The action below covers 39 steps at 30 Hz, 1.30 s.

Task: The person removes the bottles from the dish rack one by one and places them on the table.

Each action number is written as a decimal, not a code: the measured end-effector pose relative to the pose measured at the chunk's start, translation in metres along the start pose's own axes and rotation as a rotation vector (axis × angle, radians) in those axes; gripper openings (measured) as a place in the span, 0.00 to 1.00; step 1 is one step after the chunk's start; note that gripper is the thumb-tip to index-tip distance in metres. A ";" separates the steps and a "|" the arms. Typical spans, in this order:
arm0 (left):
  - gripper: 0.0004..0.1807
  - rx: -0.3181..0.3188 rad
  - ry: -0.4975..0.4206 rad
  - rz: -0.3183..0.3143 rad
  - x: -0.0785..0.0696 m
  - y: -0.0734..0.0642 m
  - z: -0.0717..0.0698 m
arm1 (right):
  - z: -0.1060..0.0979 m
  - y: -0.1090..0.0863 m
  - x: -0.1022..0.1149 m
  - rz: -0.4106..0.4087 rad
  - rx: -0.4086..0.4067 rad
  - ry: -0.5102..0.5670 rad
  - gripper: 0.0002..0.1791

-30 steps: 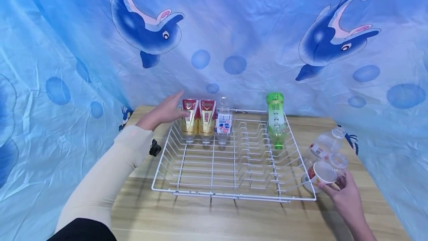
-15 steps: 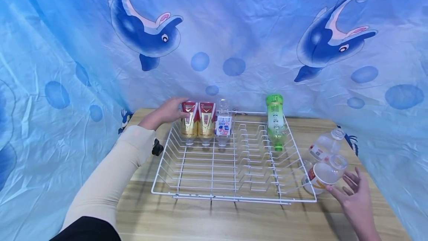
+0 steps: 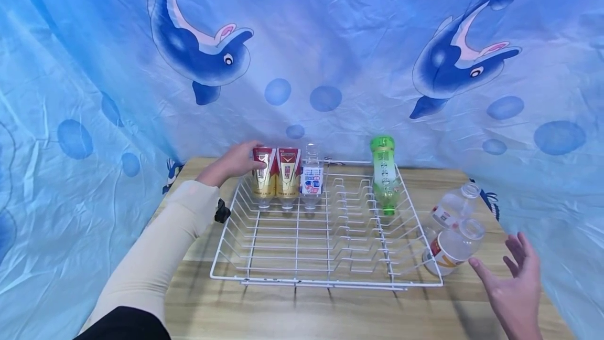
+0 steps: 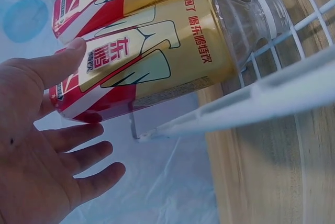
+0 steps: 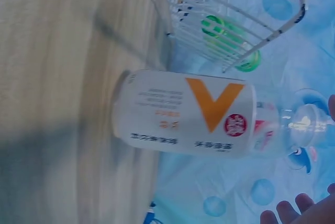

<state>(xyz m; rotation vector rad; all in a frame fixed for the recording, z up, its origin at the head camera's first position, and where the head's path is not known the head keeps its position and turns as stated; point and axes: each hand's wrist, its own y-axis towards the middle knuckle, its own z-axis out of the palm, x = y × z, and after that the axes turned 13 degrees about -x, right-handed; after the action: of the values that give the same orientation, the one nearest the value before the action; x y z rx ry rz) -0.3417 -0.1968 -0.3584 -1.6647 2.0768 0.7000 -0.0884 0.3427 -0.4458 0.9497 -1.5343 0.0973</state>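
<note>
In the head view my left hand [image 3: 232, 162] is at the upturned base of the leftmost red-and-gold plastic bottle [image 3: 262, 180]. The left wrist view shows the thumb on the front of that bottle [image 4: 162, 62] and the index finger partly hidden behind it; the other fingers spread away from it. Neck down, the bottle stands in a white wire dish rack [image 3: 311, 280]. To the right of the rack, my right hand [image 3: 516, 287] has its fingers spread, apart from a clear bottle with an orange V label [image 3: 445, 256], which stands upright on the table.
Beside the held bottle, another red-and-gold bottle [image 3: 287, 177] and a clear labelled bottle [image 3: 311, 180] lean neck down in the rack. A green bottle [image 3: 386, 177] stands inverted at back right. Another clear bottle [image 3: 455, 204] is behind the V bottle. A dolphin-print curtain [image 3: 302, 41] hangs behind.
My right hand has let go of the V-label bottle and moved right, its fingers spreading. My left hand has lowered its fingers round the base of the leftmost red-and-gold bottle.
</note>
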 end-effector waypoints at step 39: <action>0.36 0.087 1.422 1.462 -0.002 -0.007 0.009 | 0.033 -0.012 0.053 -0.618 -0.042 0.163 0.55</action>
<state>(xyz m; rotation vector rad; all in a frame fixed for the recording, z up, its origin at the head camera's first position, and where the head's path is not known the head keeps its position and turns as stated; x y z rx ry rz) -0.3341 -0.1914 -0.3652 0.0032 4.0737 -0.6096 -0.1018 0.2894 -0.4138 1.3070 -1.0373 -0.2905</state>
